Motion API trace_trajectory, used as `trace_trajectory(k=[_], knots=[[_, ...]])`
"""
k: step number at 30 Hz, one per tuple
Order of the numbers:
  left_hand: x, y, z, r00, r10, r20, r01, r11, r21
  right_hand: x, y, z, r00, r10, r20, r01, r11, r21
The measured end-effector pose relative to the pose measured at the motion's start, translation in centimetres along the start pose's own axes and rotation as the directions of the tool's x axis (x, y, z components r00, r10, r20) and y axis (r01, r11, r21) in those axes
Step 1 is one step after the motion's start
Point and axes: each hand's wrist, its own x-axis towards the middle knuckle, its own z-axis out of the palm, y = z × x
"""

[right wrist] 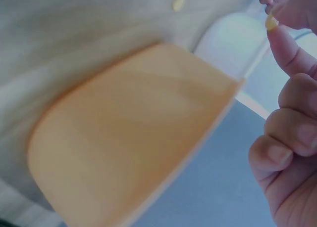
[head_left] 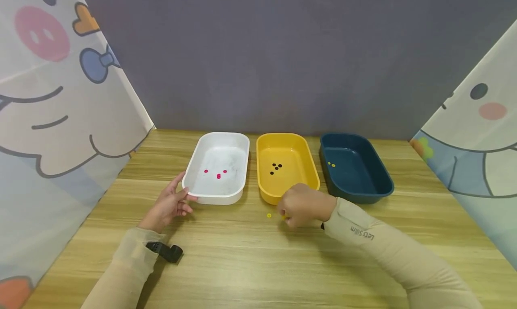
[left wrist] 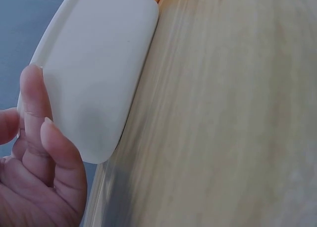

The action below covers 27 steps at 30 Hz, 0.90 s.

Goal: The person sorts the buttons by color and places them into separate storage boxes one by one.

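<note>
My right hand (head_left: 303,205) is over the table just in front of the yellow tray (head_left: 266,193). Its thumb and forefinger pinch a small yellow button (right wrist: 271,22), while the other fingers curl into the palm. One more yellow button (head_left: 269,215) lies on the wood to the left of that hand. At the near left corner of the white tray (head_left: 218,200), my left hand (head_left: 171,203) touches the rim and outer wall with loosely bent fingers. Pink buttons (head_left: 219,176) lie in the white tray, and several black buttons (head_left: 276,168) in the yellow one.
A dark blue tray (head_left: 363,196) stands at the right with two yellow buttons (head_left: 333,165) inside. All three trays form a row near the back of the wooden table (head_left: 226,264). Behind them rises a grey wall (head_left: 262,57), with cartoon-printed cloth (head_left: 72,120) at both sides.
</note>
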Motion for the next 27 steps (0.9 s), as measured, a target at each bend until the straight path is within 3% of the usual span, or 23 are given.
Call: trace_trajectory(k=[13,27], knots=[[-0.2,-0.1,-0.3,1.000,0.024,0.000,-0.024,0.999,0.021,0.0,0.9,-2.6,0.999,0.032,-0.041,-0.033,0.999,-0.025],[-0.2,0.1,0.1,1.000,0.014,-0.019,-0.014,1.000,0.009,-3.5,3.0,-1.3,0.985,0.139,-0.105,-0.146,0.987,-0.065]])
